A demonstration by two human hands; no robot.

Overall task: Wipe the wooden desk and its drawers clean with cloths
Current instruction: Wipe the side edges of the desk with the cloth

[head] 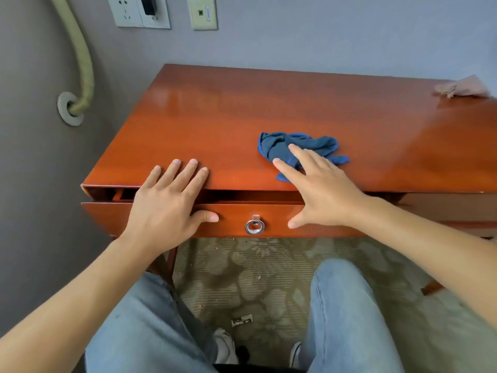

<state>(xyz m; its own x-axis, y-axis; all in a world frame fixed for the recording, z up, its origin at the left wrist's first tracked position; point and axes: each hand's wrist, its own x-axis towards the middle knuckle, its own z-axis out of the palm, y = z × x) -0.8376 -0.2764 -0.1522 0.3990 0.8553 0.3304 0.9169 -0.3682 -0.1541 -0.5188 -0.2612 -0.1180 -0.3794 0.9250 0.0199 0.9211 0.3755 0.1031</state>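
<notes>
Reaching forward with fingers spread wide and straight, the right hand (320,189) is hovering over or just touching the near edge of the blue cloth (298,149), gripping nothing yet; its thumb is pointing down toward the drawer (271,219) front. Judging from the pose, it is going for the cloth so wiping can begin. At nine o'clock from it, the left hand (166,203) is lying flat and open on the front lip of the counter (228,109), fingers resting on the top and thumb hanging over the drawer front, probably steadying the body or the drawer. Between the two thumbs, at six o'clock from the cloth, the ring pull (254,226) is hanging free, untouched. The drawer is standing slightly out, showing a narrow dark gap under the counter's edge; the gap is too shadowed to tell whether anything is lying inside. The blue cloth is sitting crumpled on the counter near the front edge, close at hand for the wiping. Far off at two o'clock, a pink cloth (462,87) is lying bunched by the wall (322,36), well apart from both hands. Below, the carpet (269,270) is carrying scattered crumbs and a small wrapper (242,320) between the person's knees.
</notes>
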